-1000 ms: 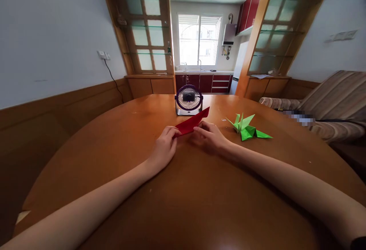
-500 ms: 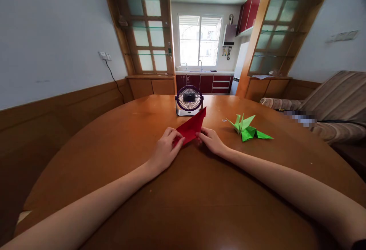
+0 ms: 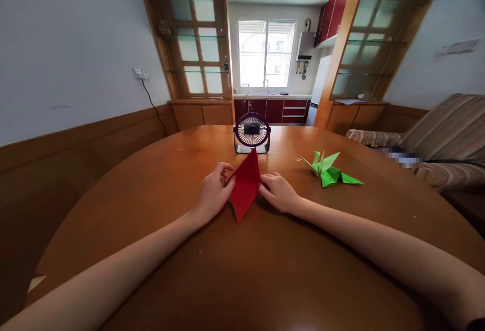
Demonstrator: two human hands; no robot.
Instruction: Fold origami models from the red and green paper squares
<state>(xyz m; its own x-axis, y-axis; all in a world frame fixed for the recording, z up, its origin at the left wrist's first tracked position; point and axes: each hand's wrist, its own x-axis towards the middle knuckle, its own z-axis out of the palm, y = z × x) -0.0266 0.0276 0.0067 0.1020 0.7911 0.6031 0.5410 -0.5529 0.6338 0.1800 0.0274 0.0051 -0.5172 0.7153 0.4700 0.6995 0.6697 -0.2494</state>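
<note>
Folded red paper [image 3: 245, 185] held on edge over the tabletop [image 3: 265, 270], between both hands. Its long axis runs from an upper tip pointing toward the small desk fan [image 3: 252, 133] down to a lower tip nearest the person. The left hand [image 3: 213, 193] pinches the left corner; the right hand [image 3: 279, 192] pinches the right corner. Each grip is narrow and closed on the paper, both equally near. A green origami crane [image 3: 329, 170] lies well apart, to the right.

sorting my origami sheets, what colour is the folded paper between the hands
Red: the folded red paper sheet, pinched by both hands, shows best in the head view.
</note>
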